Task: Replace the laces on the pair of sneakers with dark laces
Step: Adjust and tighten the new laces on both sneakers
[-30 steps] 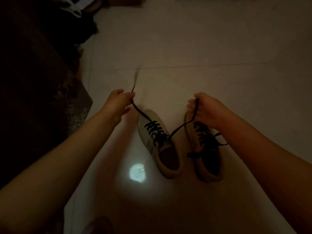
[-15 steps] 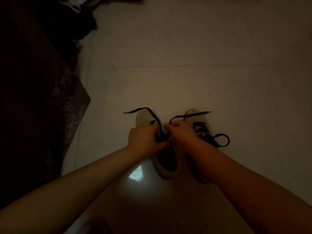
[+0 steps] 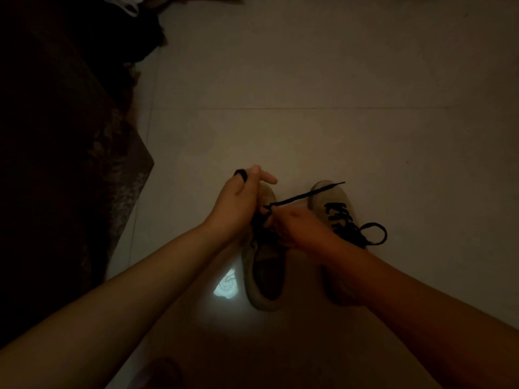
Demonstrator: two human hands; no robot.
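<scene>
Two pale sneakers stand side by side on the dim tiled floor. The left sneaker carries a dark lace whose free end stretches up and right over the toe of the right sneaker. My left hand hovers over the left shoe's toe and holds a loop of that lace at its top, thumb out. My right hand pinches the lace at the shoe's eyelets. The right sneaker is laced dark, with a tied loop lying to its right.
A dark patterned rug or furniture edge fills the left side. Dark clothing is piled at the top left. A bright light patch glows on the floor beside the left sneaker's heel. Pale tiles stretch ahead and right.
My hands came in from pulling the lace ends wide apart and met over the left sneaker. Since then my left hand has lifted a loop of lace up and left.
</scene>
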